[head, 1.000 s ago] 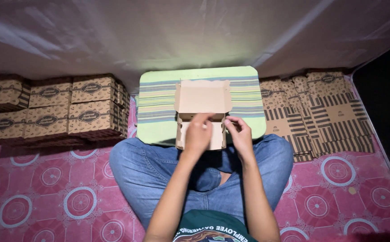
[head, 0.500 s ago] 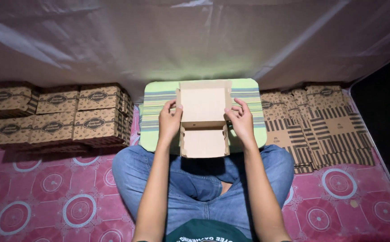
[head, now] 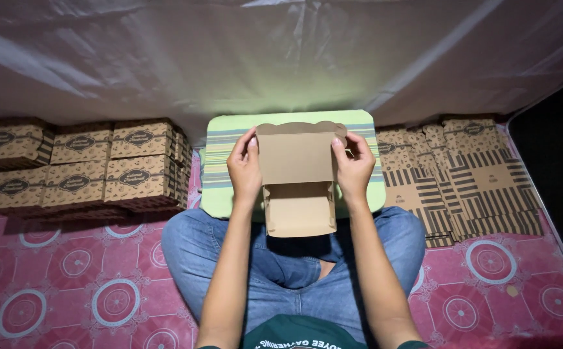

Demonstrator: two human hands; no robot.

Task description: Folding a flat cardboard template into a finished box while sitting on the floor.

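Note:
A plain brown cardboard box (head: 297, 181) is held up over a small green striped table (head: 220, 168), its lid flap raised and its open tray facing me. My left hand (head: 245, 167) grips the box's left side. My right hand (head: 354, 169) grips its right side. Both thumbs press on the inside of the raised lid. My crossed legs in blue jeans (head: 197, 252) lie under the box.
Several folded, printed brown boxes (head: 77, 168) are stacked at the left. A pile of flat striped box blanks (head: 469, 178) lies at the right. A pink patterned floor mat (head: 68, 291) surrounds me, and a white plastic sheet (head: 262, 58) hangs behind the table.
My hands moved from the box's front flaps out to its two sides. The box has been lifted and tilted toward me, with its lid now standing up.

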